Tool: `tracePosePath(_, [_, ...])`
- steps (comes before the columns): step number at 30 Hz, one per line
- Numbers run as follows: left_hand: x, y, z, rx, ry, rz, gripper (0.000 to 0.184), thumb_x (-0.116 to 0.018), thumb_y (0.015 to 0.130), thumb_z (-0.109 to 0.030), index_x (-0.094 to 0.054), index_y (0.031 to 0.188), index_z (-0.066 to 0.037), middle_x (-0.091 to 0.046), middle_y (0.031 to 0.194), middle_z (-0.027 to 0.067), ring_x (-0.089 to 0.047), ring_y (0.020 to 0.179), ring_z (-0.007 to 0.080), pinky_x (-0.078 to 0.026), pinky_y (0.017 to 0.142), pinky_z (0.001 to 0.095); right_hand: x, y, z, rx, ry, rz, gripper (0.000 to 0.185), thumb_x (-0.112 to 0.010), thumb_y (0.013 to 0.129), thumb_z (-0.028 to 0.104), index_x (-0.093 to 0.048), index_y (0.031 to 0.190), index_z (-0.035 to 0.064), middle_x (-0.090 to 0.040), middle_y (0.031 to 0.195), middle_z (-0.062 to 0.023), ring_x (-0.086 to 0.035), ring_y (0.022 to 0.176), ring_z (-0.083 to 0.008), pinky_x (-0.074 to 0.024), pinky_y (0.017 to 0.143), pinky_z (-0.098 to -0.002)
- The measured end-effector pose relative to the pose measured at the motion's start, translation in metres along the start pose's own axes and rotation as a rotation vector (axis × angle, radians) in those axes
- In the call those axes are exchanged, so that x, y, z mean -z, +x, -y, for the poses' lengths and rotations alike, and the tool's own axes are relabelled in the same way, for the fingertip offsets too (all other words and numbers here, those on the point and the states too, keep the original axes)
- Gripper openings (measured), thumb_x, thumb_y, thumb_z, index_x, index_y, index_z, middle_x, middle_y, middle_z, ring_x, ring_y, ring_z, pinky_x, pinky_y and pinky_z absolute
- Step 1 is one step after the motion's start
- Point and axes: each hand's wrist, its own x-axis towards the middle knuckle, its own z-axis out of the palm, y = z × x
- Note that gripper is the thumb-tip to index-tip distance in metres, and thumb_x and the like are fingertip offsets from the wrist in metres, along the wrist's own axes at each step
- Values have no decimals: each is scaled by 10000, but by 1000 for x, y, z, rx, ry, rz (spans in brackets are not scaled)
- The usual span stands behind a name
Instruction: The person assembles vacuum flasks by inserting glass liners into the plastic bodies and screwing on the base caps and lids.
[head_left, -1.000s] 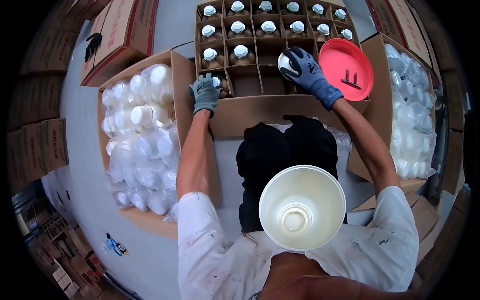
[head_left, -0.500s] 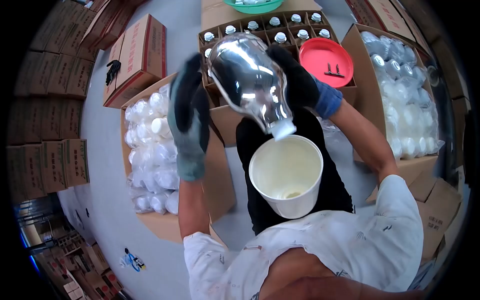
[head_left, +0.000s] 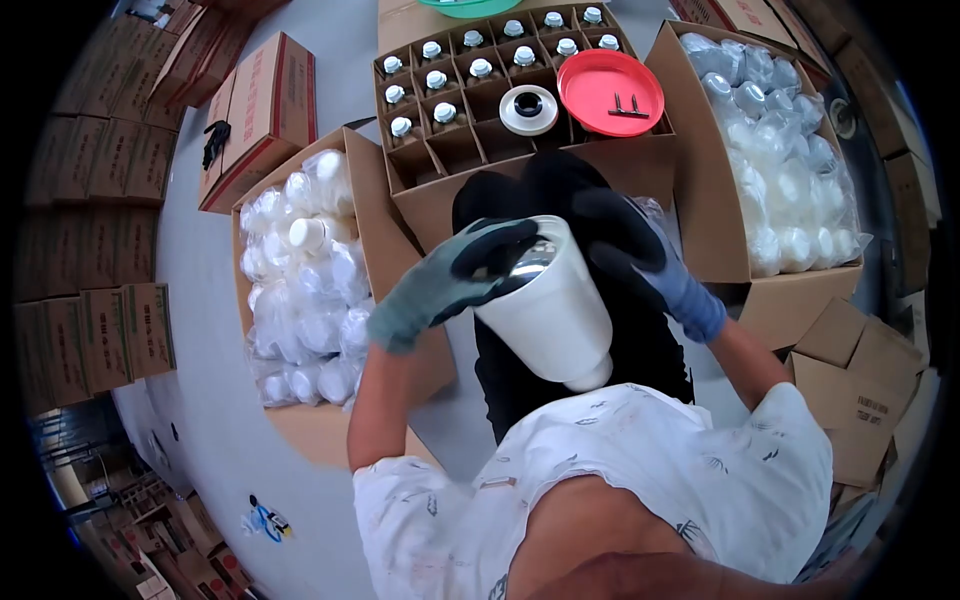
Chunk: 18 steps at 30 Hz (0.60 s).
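Observation:
Over my lap is a white thermos shell [head_left: 555,315], tilted with its narrow end toward my body. A mirror-silver glass liner [head_left: 534,260] shows inside its wide mouth. My left hand [head_left: 455,275], in a grey and black glove, is closed round the left side of that mouth, its fingers reaching over the liner. Just right of the shell, my gloved right hand [head_left: 640,250] is slightly blurred, with its fingers apart and nothing in them.
A divided carton [head_left: 440,190] ahead holds several white-capped bottles. On it rest a red plate [head_left: 595,90] with dark metal pieces and a white round part [head_left: 527,125]. Open cartons of wrapped white items [head_left: 310,235] [head_left: 800,200] stand on both sides.
The silver liner has come down from above the shell and now sits inside it. My left hand moved down to the shell's mouth; my right hand came off the liner. The view shifted slightly.

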Motion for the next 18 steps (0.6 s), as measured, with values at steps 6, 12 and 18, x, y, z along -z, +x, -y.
tracePosePath(6, [-68,-131,85,43,-580,-419,888,-817,680,-213,-361,1412,-1,-416,1415,118,-390,1317,239,-285,1123,382,-40,-139,-19,-95,-269,11,804,-783,711,282,-409,1381,44,-381,1409,-193,-318,1333,-379,-267,1103,-479])
tracePosePath(12, [-157,-165,232,-159,-923,-696,613,-656,853,-244,-392,1391,-114,-459,1384,122,-439,1275,264,-341,1089,407,-39,-68,26,253,-275,171,638,-657,805,386,-480,1342,90,-397,1368,-186,-352,1259,-403,-299,1052,-501])
tracePosePath(18, [-150,-174,314,3,226,-886,649,-688,829,-248,-388,1388,-113,-462,1381,115,-437,1274,258,-337,1087,394,-9,-32,53,662,-348,10,657,-761,728,334,-525,1294,98,-462,1303,-143,-432,1195,-333,-371,1022,-428])
